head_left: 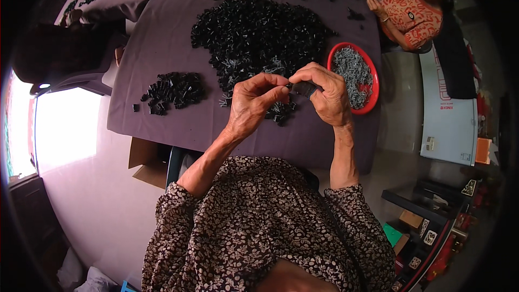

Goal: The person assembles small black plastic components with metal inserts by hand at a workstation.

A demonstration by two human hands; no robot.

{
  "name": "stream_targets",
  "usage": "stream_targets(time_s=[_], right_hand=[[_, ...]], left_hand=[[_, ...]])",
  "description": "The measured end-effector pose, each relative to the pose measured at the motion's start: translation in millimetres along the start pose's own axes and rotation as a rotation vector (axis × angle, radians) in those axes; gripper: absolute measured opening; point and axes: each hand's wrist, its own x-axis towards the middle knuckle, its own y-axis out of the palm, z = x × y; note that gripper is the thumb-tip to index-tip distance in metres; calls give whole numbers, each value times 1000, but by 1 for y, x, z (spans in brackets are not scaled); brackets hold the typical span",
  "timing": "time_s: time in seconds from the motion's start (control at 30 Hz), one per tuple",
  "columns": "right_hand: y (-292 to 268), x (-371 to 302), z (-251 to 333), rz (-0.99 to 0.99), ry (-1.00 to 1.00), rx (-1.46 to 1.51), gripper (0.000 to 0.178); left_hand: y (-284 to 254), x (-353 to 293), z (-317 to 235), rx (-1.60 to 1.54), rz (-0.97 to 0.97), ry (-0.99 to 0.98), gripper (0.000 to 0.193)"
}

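My left hand (pixel 251 103) is closed in a pinch, thumb and forefinger meeting my right hand's fingertips over the near edge of a black heap. What lies between those left fingertips is too small to name. My right hand (pixel 328 94) is closed around a small dark block-like piece (pixel 304 88), partly covered by its fingers. Beyond both hands spreads the large heap of small black plastic pieces (pixel 254 32), with thin grey pins (pixel 277 66) mixed in. Close to my right hand stands a red oval basket (pixel 375 70) holding many grey pins (pixel 351 73).
A smaller pile of black pieces (pixel 175 91) lies at left on the purple tablecloth (pixel 162 38). Across the table at right sits a person in an orange patterned top (pixel 419 13). An open cardboard box (pixel 148 165) is below the table edge; a black-framed rack (pixel 416 211) stands lower right.
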Motion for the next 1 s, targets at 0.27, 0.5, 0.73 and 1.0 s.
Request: stream_targets(time_s=[0.27,0.5,0.73,1.0], right_hand=[[0,3,-8,83,48,29,32],[2,7,-13,133,97,53,24],[15,0,-29,66,183,115,14],[24,-3,-20,59,-120,-523,31]], left_hand=[[-1,2,3,-5,-3,2,12],[-3,5,2,88,-17,-27,12],[-9,11,5,-54,1,-245,13],[-15,16,32,-262,-87,-296,17]])
